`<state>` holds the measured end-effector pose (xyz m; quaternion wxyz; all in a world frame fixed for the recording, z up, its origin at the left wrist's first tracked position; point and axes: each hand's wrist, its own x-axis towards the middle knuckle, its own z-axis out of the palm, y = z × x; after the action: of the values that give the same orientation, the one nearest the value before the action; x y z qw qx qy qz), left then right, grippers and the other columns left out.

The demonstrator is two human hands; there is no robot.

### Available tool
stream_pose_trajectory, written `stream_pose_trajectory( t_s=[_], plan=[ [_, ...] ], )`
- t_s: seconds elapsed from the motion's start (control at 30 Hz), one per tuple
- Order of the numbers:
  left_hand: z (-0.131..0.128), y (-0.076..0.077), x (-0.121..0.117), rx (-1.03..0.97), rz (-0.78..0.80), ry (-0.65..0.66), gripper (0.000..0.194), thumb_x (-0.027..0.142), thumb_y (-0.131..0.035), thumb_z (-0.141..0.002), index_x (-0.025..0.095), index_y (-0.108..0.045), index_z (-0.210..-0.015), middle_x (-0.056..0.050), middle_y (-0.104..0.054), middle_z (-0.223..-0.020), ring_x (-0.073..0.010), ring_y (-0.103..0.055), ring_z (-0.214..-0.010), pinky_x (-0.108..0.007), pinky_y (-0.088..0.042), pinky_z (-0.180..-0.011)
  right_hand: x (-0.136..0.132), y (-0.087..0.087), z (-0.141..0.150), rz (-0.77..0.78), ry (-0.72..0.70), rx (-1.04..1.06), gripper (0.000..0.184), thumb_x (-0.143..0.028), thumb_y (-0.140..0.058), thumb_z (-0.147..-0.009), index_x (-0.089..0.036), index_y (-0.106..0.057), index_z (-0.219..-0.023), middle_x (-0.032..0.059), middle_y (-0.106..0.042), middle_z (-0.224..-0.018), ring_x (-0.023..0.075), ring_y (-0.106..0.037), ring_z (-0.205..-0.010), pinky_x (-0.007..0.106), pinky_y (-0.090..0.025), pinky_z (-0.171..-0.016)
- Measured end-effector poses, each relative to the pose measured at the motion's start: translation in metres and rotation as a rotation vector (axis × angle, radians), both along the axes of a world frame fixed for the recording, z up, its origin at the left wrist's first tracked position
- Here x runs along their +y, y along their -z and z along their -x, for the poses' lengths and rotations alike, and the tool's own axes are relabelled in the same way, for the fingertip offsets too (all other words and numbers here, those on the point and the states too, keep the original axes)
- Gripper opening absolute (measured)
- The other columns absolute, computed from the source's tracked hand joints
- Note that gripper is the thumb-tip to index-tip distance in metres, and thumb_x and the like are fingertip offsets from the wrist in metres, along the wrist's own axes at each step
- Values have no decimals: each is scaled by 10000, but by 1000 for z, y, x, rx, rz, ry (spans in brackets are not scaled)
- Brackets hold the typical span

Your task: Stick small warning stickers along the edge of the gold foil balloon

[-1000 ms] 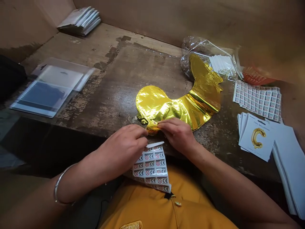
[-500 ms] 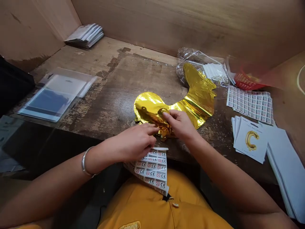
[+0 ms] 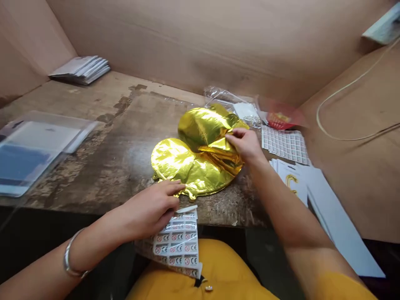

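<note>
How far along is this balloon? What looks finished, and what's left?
Done: flat packets lie stacked in the back corner; their contents can't be seen. In hand: the right hand grips the doubled-over gold foil balloon, with the left hand at its lower edge. Remaining, apparently: the CE label sheet and white balloon cards.

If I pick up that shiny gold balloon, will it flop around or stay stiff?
The gold foil balloon would probably flop: it lies flat and folds over itself where the right hand pinches it. It looks light, since it seems to hold no air. Its smooth, shiny skin might feel a bit slippery too.
</note>
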<state>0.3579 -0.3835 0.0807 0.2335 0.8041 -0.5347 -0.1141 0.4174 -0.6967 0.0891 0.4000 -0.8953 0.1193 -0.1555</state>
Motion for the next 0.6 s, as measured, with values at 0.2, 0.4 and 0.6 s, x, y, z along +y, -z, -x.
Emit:
stream_pose_trajectory(
  t_s=[0.2, 0.4, 0.6],
  plan=[
    [0, 5, 2, 14, 39, -5, 183, 133, -505, -839, 192, -656, -755, -82, -597, -1326, -235, -553, -1231, -418, -476, -1018, -90, -9, -51, 169, 228, -107, 216, -227, -627, -757, -177, -535, -568, -6, -504, -532, 139, -491, -607, 290, -389, -606],
    [-5, 1, 0, 59, -12, -13, 193, 136, -499, -839, 189, -675, -779, -75, -588, -1340, -234, -557, -1225, -399, -469, -1008, -39, -21, -27, 370, 149, -248, 155, -253, -545, -876, -180, -644, -781, 115, -648, -860, 250, -573, -916, 411, -426, -821],
    [-2, -19, 2, 232, -6, -113, 141, 186, -539, -818, 193, -679, -814, -51, -702, -1074, -203, -651, -954, -311, -489, -812, 98, -29, 97, 296, -745, 111, 302, -356, -685, -804, -199, -639, -1058, 60, -685, -974, 204, -612, -885, 316, -473, -737]
  ],
)
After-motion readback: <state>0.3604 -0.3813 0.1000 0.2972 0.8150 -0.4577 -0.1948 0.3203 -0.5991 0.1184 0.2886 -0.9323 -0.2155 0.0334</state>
